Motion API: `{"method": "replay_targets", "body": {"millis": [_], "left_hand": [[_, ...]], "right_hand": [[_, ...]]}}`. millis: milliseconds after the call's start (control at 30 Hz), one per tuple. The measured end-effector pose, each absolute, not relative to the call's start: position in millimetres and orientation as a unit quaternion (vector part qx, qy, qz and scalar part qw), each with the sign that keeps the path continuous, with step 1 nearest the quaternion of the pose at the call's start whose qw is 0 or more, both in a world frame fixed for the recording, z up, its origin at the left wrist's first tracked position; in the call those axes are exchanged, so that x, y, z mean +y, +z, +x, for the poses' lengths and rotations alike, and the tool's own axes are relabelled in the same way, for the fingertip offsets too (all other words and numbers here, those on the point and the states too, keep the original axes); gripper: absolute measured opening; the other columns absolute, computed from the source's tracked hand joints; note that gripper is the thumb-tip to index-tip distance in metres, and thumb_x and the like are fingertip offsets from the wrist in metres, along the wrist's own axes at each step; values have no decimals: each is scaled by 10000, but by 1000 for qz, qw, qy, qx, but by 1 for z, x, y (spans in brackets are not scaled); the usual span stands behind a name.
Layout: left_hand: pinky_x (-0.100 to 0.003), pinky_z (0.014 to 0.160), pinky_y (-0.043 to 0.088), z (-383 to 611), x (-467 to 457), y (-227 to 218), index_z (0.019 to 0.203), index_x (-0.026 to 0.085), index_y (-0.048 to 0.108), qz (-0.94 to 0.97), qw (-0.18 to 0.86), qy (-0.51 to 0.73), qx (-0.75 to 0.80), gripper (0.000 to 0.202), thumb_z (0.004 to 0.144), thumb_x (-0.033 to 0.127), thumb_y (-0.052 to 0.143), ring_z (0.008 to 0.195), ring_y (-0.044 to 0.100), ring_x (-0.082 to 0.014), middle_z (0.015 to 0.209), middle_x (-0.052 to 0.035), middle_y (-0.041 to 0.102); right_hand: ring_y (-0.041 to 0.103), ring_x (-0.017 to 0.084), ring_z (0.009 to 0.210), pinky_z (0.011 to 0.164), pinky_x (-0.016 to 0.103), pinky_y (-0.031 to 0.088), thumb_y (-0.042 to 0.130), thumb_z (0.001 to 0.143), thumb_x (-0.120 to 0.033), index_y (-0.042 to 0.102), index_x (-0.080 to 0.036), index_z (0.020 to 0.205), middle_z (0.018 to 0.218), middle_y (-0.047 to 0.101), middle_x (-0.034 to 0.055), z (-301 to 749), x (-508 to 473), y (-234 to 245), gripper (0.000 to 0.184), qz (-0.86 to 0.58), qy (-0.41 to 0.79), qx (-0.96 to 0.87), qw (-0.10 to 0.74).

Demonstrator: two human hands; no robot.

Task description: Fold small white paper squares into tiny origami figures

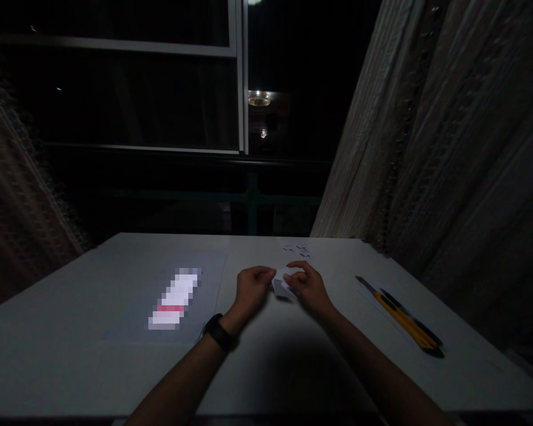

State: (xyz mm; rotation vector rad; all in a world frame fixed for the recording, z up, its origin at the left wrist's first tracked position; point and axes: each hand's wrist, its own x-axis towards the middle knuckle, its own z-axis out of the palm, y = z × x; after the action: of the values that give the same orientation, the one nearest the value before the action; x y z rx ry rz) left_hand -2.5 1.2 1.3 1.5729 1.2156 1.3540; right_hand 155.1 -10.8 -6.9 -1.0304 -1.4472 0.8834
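A small piece of white paper (283, 289) is held up between my two hands, a little above the white table (257, 367). My left hand (251, 288) pinches its left edge between thumb and fingers. At its right side, my right hand (311, 287) grips the paper, thumb against it and index finger arched over the top. The paper looks folded or bent, but dim light hides the detail. Just beyond the hands lie several small white paper pieces (301, 251) with dark marks.
To the left, a lit phone (175, 299) with a blurred screen rests on a pale sheet (124, 325). A yellow utility knife (402, 319) lies at the right beside a dark pen (415, 319) and white paper. Curtains (355, 148) flank the dark window (243, 77) behind the table.
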Motion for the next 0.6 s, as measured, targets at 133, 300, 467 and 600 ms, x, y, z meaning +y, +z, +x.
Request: {"method": "replay_targets", "body": {"millis": [133,300,467,600], "left_hand": [[-256,595,446,-4,5,-2,745,122,697,598,364,539,470,233,658,326,625,642,606,-177,679,-78,680],[-262,611,461,-4,3,-1,759,107,697,590,386,550,448,285,667,368,629,661,617,-188,705,-89,686],[-271,639,468,-2,-6,9,992,102,658,606,441,546,373,443,690,423,609,728,623,-193,837,-98,690],[-290,668,466,1,-7,7,866,118,705,599,442,535,400,367,596,366,698,731,624,-205,812,-102,696]], "right_hand": [[466,102,446,470,216,363,623,683,-344,495,-181,916,481,501,-72,157,-10,-7,312,-438,377,-597,556],[425,92,422,449,201,339,610,689,-314,477,-196,873,444,426,-99,156,-8,-11,256,-430,353,-587,588],[418,99,433,456,208,332,606,692,-332,501,-190,877,449,436,-90,158,-6,-13,256,-445,324,-597,584],[437,107,437,464,217,346,602,698,-379,521,-192,843,440,443,-85,158,-8,-10,250,-446,313,-602,583]]}}
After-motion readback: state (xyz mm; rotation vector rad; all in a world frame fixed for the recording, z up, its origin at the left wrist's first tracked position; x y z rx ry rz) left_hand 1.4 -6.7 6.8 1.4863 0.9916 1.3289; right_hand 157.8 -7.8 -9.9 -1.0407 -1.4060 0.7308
